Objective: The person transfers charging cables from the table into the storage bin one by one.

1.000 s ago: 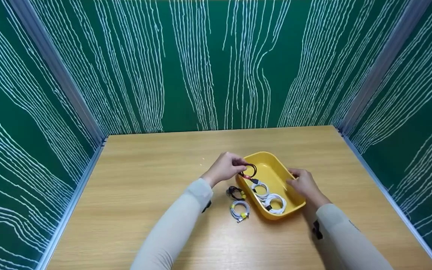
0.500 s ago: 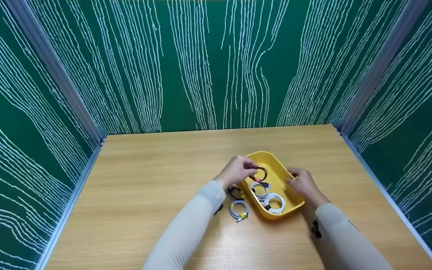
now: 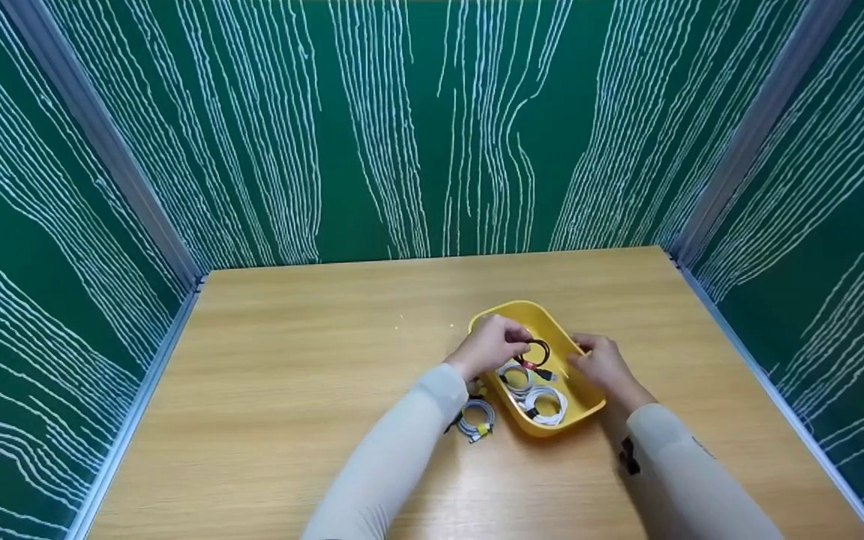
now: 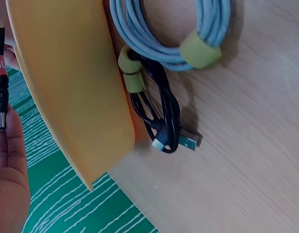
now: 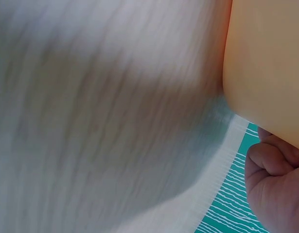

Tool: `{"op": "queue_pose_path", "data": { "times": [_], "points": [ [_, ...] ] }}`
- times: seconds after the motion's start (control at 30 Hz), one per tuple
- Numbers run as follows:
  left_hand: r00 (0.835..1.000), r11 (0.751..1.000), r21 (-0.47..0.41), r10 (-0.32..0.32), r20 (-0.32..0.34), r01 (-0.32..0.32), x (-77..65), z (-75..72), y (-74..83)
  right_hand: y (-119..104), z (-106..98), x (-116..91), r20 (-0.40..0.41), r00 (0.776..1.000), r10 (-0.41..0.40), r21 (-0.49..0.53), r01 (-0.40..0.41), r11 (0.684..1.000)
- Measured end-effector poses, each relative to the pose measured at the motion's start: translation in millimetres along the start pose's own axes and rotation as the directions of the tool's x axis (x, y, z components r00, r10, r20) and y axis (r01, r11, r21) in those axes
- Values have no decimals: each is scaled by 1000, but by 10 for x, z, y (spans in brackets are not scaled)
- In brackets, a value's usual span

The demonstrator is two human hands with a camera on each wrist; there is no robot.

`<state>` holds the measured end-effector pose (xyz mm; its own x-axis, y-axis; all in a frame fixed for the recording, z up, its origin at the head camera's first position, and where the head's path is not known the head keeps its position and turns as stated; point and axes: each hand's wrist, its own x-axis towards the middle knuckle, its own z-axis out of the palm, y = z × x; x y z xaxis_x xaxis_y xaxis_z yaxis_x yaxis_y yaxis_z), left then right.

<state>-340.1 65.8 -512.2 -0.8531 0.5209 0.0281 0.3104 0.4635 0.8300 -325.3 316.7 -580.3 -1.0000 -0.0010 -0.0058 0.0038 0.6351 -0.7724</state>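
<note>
My left hand (image 3: 489,345) pinches a coiled black cable (image 3: 544,373) with a red tie, above the left part of a yellow plastic bin (image 3: 552,330). Its plug end hangs free in the left wrist view, close to the fingers. Over at the bin's right side, my right hand (image 3: 609,369) grips the rim with the thumb inside; in the right wrist view the bin wall partly hides the fingers of that hand (image 5: 275,182). Inside the bin lie a large white coiled cable (image 3: 562,409) and a smaller pale coil (image 3: 522,391), each with a black tie.
Left of the bin, a grey-blue coiled cable (image 4: 215,19) with a yellow tie rests on the wooden table (image 3: 312,360). Touching or close to it is a black USB cable (image 4: 165,92) with yellow ties, mostly behind my left wrist in the head view. Green white-streaked walls enclose the table.
My left hand has moved right and slightly toward me, carrying the black cable from the bin's left rim to over its inside. The right hand keeps its hold on the rim.
</note>
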Motion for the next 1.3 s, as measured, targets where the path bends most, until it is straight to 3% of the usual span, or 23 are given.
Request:
{"op": "queue_pose_path", "data": {
  "times": [0.17, 0.5, 0.77, 1.3],
  "points": [
    [1000, 1000, 11, -21, -14, 21, 32, 73, 9, -9, -7, 1, 0, 1000, -11, -8, 11, 1000],
    [998, 991, 133, 35, -54, -28, 91, 213, -9, -3, 0, 10, -13, 1000, -14, -55, 13, 998],
    [998, 982, 182, 64, -18, -59, 128, 295, -17, -2, -4, 3, -15, 1000, -14, -49, 13, 999],
    [998, 954, 297, 38, 43, -49, 154, 488, -44, 3, 6, -9, -41, 998, -41, -27, 40, 999]
  ]
}}
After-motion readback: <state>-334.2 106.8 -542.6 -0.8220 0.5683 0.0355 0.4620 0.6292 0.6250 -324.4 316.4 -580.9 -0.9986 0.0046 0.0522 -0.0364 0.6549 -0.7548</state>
